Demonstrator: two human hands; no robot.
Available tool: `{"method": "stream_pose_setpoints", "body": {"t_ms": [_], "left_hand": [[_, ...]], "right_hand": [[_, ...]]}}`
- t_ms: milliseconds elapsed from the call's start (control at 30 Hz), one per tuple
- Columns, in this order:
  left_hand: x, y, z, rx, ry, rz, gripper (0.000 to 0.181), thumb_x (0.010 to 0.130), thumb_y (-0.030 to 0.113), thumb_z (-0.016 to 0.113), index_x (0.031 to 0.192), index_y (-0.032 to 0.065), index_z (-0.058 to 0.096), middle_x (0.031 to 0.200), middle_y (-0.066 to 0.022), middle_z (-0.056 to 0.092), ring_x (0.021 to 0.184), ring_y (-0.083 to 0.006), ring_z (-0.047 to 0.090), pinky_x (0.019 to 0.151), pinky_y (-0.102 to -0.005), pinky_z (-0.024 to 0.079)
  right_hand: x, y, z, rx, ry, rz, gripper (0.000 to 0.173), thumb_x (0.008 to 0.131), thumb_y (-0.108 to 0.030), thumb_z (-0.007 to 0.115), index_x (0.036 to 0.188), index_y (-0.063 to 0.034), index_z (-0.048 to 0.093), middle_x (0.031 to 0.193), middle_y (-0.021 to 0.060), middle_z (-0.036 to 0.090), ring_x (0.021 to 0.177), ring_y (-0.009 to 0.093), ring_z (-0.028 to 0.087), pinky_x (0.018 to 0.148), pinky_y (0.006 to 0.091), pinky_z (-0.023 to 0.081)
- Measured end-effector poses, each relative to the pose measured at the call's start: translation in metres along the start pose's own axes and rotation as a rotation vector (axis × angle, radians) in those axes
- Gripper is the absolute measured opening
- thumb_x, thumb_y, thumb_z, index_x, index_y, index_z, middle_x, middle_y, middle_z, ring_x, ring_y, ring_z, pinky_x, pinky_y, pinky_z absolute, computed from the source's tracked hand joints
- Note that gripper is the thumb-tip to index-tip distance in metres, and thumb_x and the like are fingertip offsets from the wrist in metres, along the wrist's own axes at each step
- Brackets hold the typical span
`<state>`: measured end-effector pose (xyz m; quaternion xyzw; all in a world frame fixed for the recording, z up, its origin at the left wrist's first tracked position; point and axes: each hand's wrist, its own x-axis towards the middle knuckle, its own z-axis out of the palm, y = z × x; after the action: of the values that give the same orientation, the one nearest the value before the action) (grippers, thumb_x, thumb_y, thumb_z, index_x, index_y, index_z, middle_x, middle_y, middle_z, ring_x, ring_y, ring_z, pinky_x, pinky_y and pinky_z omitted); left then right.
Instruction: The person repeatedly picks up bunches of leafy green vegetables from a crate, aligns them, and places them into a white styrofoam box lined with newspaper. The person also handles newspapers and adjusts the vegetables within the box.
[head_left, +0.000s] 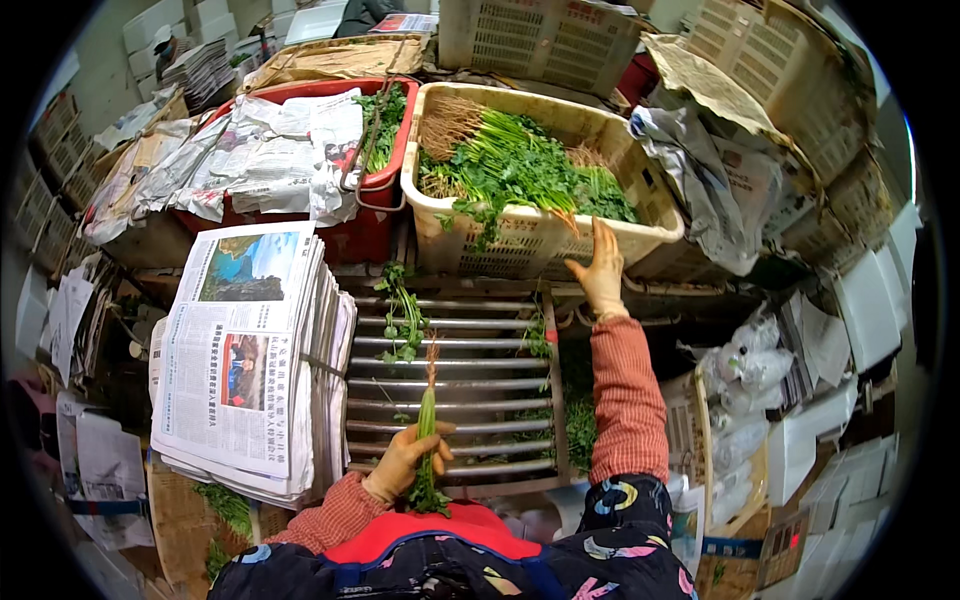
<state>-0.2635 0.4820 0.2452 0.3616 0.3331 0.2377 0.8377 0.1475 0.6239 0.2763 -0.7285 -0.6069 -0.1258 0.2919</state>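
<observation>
My left hand (401, 459), in a pale glove, grips a small bunch of leafy green stalks (427, 416) near my apron. Its roots point away from me and its leaves towards me. My right hand (600, 270), also gloved, reaches to the front rim of a cream plastic crate (457, 244). Its fingers are spread just beside thin orange-tinged roots overhanging that rim, and I see nothing held in it. Inside the crate lie many rooted green stalks (502, 154). Below my hands is a rack of metal bars (450, 384).
A tall stack of newspapers (225, 337) stands left of the bars. Loose sprigs (403, 311) lie on the rack. A red crate (375, 225), partly covered by newspaper (262, 150), adjoins the cream one. At right, a box (739, 495) holds clear plastic bags (750, 375).
</observation>
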Motion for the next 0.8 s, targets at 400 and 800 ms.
{"method": "stream_pose_setpoints", "body": {"t_ms": [400,800], "left_hand": [[0.027,-0.02,0.01,-0.138,0.234,-0.005,0.038,0.094,0.019,0.048,0.123,-0.0053,0.048,0.08,-0.0097,0.062,0.062,-0.0126,0.059,0.059,-0.0246,0.05],[0.056,-0.01,0.045,0.039,0.102,0.042,0.035,0.095,0.023,0.049,0.119,-0.0031,0.05,0.075,-0.0069,0.06,0.055,-0.0097,0.055,0.052,-0.0202,0.043]], "right_hand": [[0.173,0.026,0.074,1.504,0.323,0.272,0.023,0.085,-0.026,0.066,0.095,-0.0056,0.066,0.093,0.0115,0.066,0.095,0.018,0.061,0.084,0.0293,0.051],[0.152,0.039,-0.203,0.649,1.019,-0.066,0.039,0.097,-0.028,0.048,0.086,0.0052,0.063,0.08,0.0116,0.068,0.069,0.014,0.06,0.064,0.0267,0.048]]}}
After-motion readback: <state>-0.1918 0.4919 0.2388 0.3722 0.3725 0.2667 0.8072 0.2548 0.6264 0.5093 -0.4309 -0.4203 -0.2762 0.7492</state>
